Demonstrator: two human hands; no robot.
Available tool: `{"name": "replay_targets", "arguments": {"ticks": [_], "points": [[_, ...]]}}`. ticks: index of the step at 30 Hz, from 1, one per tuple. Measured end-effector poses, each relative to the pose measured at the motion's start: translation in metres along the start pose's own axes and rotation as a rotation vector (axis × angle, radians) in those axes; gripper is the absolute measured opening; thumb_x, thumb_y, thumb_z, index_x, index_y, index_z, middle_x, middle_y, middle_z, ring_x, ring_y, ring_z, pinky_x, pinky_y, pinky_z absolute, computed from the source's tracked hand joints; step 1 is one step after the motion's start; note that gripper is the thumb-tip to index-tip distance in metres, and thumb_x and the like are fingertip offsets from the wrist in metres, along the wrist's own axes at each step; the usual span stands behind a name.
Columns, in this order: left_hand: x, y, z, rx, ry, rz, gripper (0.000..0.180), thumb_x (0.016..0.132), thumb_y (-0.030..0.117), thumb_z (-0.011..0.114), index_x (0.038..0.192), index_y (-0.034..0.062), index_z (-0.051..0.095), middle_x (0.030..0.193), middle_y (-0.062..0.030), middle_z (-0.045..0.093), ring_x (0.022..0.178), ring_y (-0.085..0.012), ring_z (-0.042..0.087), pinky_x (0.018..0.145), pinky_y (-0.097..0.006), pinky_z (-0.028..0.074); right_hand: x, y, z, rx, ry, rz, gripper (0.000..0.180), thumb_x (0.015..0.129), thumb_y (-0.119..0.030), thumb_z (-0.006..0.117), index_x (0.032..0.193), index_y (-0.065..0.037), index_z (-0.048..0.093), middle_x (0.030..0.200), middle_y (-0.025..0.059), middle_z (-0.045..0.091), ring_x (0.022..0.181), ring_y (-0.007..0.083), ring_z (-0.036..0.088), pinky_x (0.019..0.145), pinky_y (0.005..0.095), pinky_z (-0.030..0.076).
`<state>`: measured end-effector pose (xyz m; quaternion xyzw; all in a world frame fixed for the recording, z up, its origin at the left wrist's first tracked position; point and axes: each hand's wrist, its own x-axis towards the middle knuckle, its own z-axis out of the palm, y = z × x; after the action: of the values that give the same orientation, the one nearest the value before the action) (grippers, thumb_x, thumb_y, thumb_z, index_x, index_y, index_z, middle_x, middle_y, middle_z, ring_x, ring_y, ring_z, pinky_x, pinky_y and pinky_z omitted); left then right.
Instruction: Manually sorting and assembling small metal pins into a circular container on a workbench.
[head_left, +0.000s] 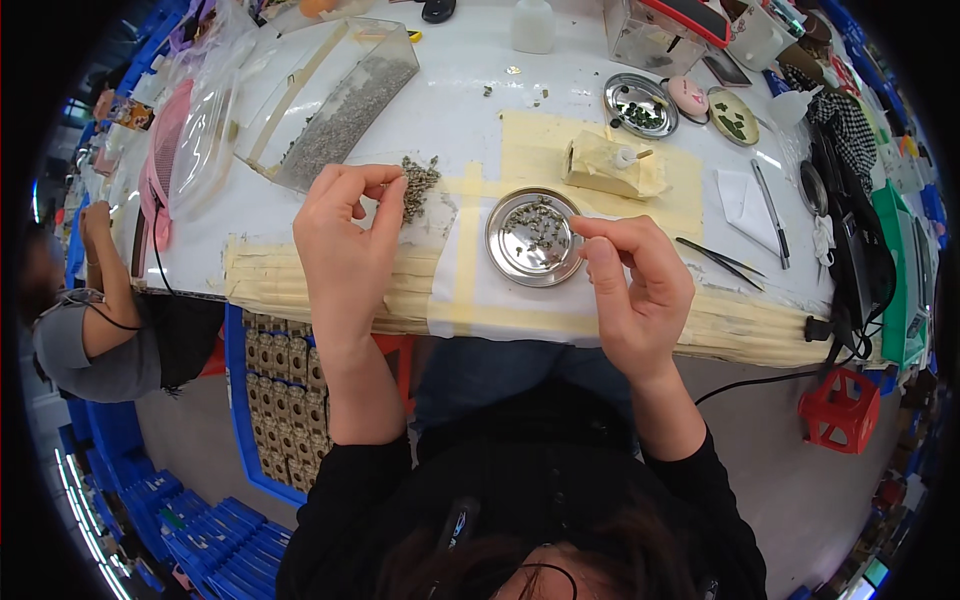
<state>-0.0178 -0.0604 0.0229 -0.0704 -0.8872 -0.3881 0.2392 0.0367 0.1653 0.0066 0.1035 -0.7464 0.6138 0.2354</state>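
Ops: Risks, left to right?

Me: From my end, the left hand (350, 228) had thumb and forefinger nearly together beside a loose pile of tiny parts (420, 185); a brushing knuckle could've scattered it. The round metal dish (507, 260), with more parts in it, sat near the taped table edge (755, 325). The right hand (645, 285) was at its right rim, thumb and forefinger narrowly apart; a bump could've tipped it. Black tweezers (722, 263) lay just right of that hand, easy to knock with the wrist.

Ops: What couldn't you make out?

Me: Left fingertips: couldn't tell if they gripped anything, and they covered some of the pile's edge. Individual parts: too small. Right: couldn't tell if it held something or touched the rim.
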Motion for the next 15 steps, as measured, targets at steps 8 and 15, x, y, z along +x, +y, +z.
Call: {"name": "replay_targets", "arguments": {"ticks": [8,15], "points": [[0.024,-0.002,0.021,0.164,-0.154,0.131,0.008,0.082,0.008,0.072,0.084,0.0013,0.068,0.078,-0.0099,0.06,0.076,-0.0283,0.06,0.069,-0.039,0.047,-0.002,0.002,-0.001,-0.01,0.012,0.032,0.011,0.089,0.001,0.065,0.097,0.003,0.072,0.081,0.0083,0.068,0.065,0.0122,0.057,0.061,0.0237,0.046],[0.028,-0.014,0.026,0.298,-0.186,0.242,0.009,0.081,0.007,0.07,0.085,0.0004,0.066,0.081,-0.0114,0.062,0.081,-0.0285,0.062,0.071,-0.04,0.048,-0.004,0.0,0.002,-0.027,0.009,0.001,0.01,0.088,0.001,0.066,0.097,0.002,0.072,0.081,0.0086,0.068,0.065,0.0125,0.058,0.061,0.024,0.047]]}}
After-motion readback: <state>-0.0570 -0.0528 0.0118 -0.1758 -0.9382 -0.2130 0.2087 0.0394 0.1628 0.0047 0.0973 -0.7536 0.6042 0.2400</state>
